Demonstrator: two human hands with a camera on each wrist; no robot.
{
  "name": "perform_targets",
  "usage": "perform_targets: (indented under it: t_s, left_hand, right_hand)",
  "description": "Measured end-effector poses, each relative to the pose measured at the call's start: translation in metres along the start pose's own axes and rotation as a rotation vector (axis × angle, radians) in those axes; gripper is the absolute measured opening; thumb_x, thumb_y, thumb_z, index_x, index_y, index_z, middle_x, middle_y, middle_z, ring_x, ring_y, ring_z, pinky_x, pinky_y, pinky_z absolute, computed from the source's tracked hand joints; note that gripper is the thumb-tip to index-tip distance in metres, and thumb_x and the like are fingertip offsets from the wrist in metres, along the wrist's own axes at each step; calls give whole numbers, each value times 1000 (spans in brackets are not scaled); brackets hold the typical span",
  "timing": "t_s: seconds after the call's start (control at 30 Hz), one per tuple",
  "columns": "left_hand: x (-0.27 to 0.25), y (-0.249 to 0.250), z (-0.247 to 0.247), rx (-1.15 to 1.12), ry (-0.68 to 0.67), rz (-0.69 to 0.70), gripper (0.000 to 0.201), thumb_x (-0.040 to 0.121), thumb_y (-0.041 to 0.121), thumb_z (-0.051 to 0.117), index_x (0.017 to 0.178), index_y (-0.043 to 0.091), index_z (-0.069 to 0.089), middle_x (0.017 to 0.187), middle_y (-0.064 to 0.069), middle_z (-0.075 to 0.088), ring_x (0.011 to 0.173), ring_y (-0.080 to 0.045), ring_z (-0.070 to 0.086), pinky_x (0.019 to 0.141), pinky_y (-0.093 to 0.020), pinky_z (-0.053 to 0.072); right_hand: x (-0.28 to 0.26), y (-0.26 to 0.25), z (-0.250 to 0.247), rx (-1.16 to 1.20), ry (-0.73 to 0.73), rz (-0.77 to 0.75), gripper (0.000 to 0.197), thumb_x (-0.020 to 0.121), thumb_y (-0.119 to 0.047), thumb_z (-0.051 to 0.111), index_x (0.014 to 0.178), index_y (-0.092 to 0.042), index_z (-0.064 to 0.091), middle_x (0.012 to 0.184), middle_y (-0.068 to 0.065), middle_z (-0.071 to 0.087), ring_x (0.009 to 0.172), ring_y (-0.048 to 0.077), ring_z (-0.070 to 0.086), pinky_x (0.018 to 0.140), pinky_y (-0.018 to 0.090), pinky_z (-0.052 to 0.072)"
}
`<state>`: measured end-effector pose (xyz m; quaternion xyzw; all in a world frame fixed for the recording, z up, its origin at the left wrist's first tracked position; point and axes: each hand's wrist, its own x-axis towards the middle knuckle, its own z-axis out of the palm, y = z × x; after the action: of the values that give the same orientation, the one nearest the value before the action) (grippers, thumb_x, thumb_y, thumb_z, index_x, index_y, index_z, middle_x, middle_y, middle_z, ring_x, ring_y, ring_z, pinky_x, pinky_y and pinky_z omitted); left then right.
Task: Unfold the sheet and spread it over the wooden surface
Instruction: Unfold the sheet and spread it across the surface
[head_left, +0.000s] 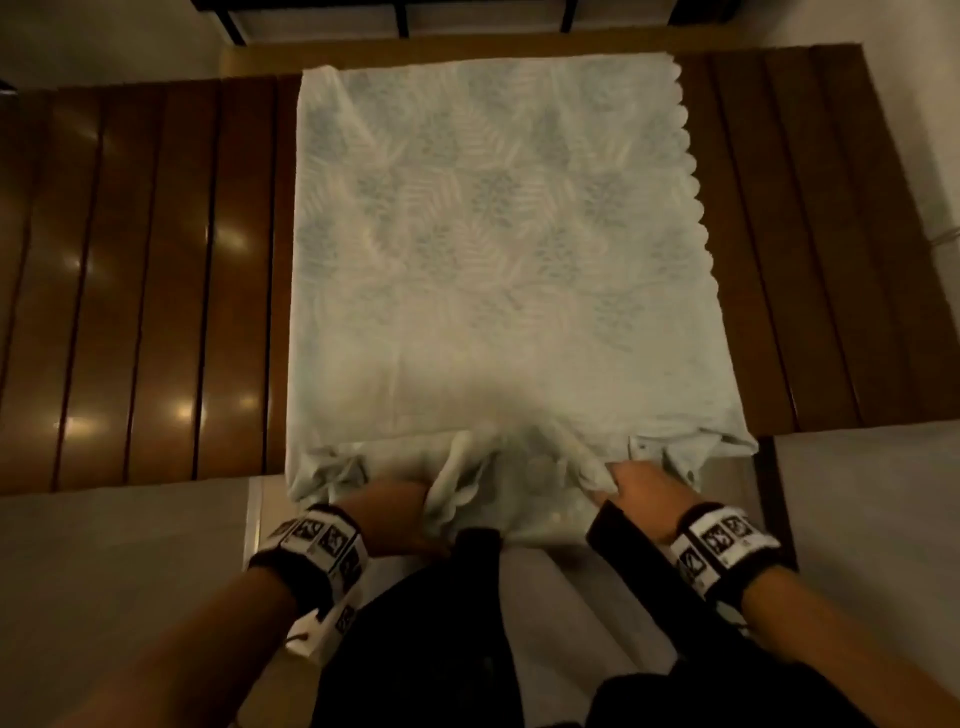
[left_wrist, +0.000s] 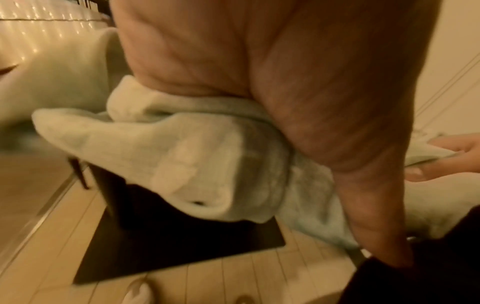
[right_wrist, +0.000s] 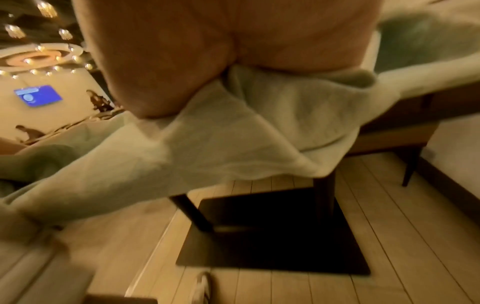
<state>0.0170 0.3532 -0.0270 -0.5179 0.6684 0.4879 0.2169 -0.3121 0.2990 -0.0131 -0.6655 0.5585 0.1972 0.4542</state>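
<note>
A pale sheet with a faint leaf pattern and a scalloped right edge lies folded down the middle of the dark wooden table. Its near end hangs bunched over the table's front edge. My left hand grips a gathered fold of that end, and the left wrist view shows the sheet wadded under the palm of the left hand. My right hand grips another fold a little to the right. In the right wrist view the cloth trails from beneath the right hand.
Bare slatted wood shows on both sides of the sheet. Under the table stands a dark square pedestal base on a light plank floor. A white shoe is near the base. Dark chair frames stand beyond the far edge.
</note>
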Motion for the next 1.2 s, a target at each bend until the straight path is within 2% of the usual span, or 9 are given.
perform_targets:
  t_s: [0.1,0.2,0.27,0.4,0.47,0.53,0.7,0.87,1.2]
  left_hand:
    - [4,4,52,-100,-62,-17,113,51,98,29,134,25,57,138,-2,59,128,-22,54,110,-33,37]
    - [11,-4,85,-327,-95,-134,79,66,71,66,135,34,54,133,4,61,124,-18,56,109,-35,41]
    - [15,-10,101,-458,-100,-194,70,69,56,76,133,35,55,127,9,63,119,-16,60,101,-33,46]
    - [17,-11,98,-401,-62,-221,79,70,66,67,139,30,50,130,7,57,121,-18,55,101,-28,40]
    - [6,-17,74,-429,93,-255,67,73,64,64,129,27,59,128,4,60,118,-20,56,102,-31,41]
    - [-18,-35,42,-480,349,-309,37,86,51,62,109,22,68,111,-2,70,99,-20,64,92,-36,49]
    - [-73,-79,-33,-611,900,-549,30,88,48,58,83,18,60,76,-11,66,71,-30,63,69,-44,56]
    - [-45,-92,-61,-476,765,-604,41,89,54,57,91,13,54,84,-9,64,68,-21,56,54,-30,41]
    - [-40,-112,-63,-582,650,-551,18,93,34,60,97,16,59,85,-4,63,71,-19,59,64,-34,48]
  right_hand:
    - [-2,21,37,-144,-160,15,35,101,-39,44,117,-18,67,122,9,67,115,28,59,97,35,43]
    - [8,36,67,-225,-242,55,40,98,-44,44,114,-15,67,118,12,68,108,28,60,92,35,46]
    - [16,42,79,-226,-287,75,42,94,-51,45,108,-19,68,112,11,70,100,27,65,86,34,50]
    - [21,48,80,-266,-292,2,66,68,-85,50,107,-33,64,106,-1,70,94,25,66,85,37,54]
    - [13,46,63,-162,-206,-20,73,61,-94,45,97,-34,65,100,-8,69,91,18,65,84,37,54]
    - [3,42,31,54,-28,6,44,76,-73,60,89,-32,68,91,-11,70,84,12,65,78,33,53]
    - [-11,53,-60,282,732,237,20,95,-33,59,86,-16,66,79,4,66,72,24,59,64,30,42]
    - [16,64,-87,305,788,515,29,90,-39,63,101,-14,52,96,14,62,79,33,59,70,39,50]
    - [21,63,-88,261,621,597,24,96,-32,59,96,-8,57,83,11,57,77,32,59,77,44,52]
